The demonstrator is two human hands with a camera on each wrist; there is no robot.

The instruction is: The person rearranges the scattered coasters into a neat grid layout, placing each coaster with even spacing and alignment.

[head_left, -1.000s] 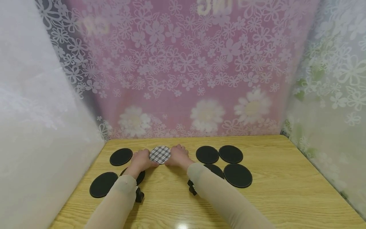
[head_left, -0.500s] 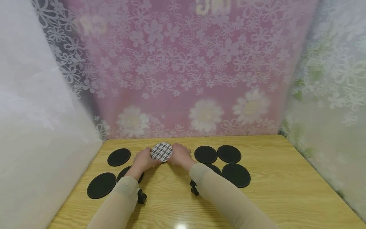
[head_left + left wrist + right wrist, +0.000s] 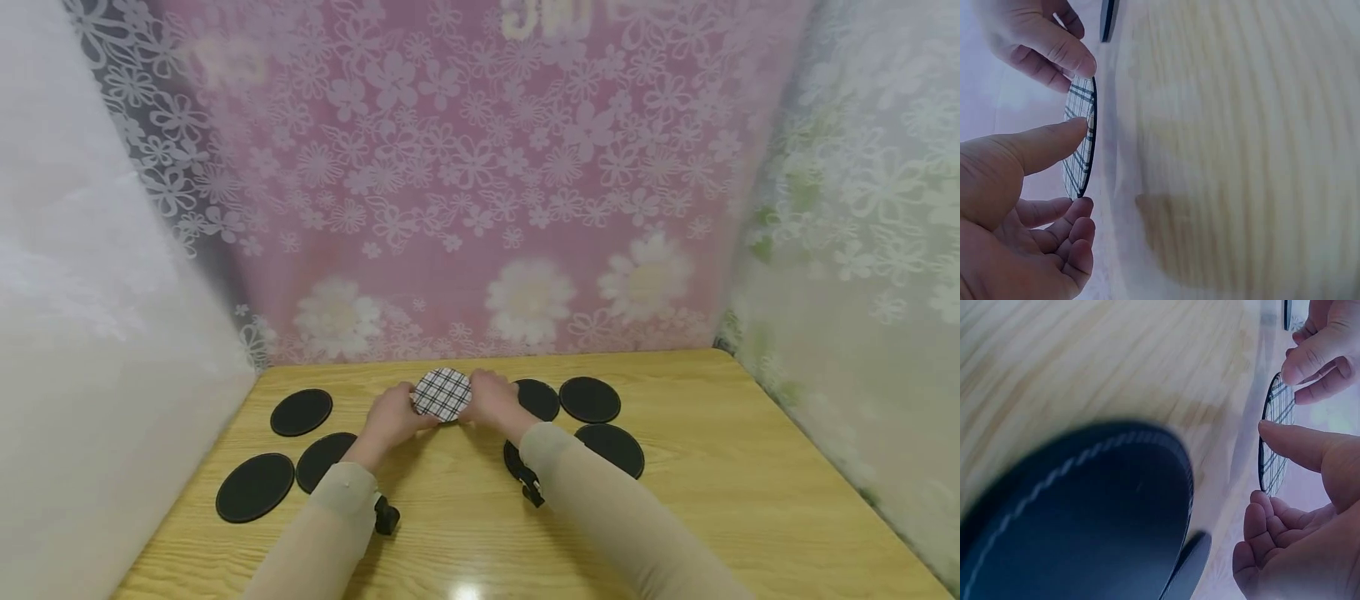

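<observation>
A round coaster (image 3: pixel 442 394) with a black-and-white plaid face up is held between both hands near the back of the table. My left hand (image 3: pixel 395 417) pinches its left edge, thumb at the near rim and fingers behind. On the opposite edge, my right hand (image 3: pixel 495 402) grips in the same way. The left wrist view shows the plaid coaster (image 3: pixel 1080 137) edge-on, with a dark underside and a strip of space between it and the wood. Just under the right forearm lies a black coaster (image 3: pixel 517 460), partly covered by it.
Three black coasters lie at the left, one (image 3: pixel 324 457) partly behind the left wrist. Several more sit grouped at the right, including a back one (image 3: pixel 590 399) and a front one (image 3: pixel 613 450). Floral curtains (image 3: pixel 480 275) rise behind the wooden table (image 3: pixel 450 533).
Both hands have carried the plaid coaster to the right and slightly farther back, toward the right-hand group. The head view has shifted a little; the black coasters keep their arrangement.
</observation>
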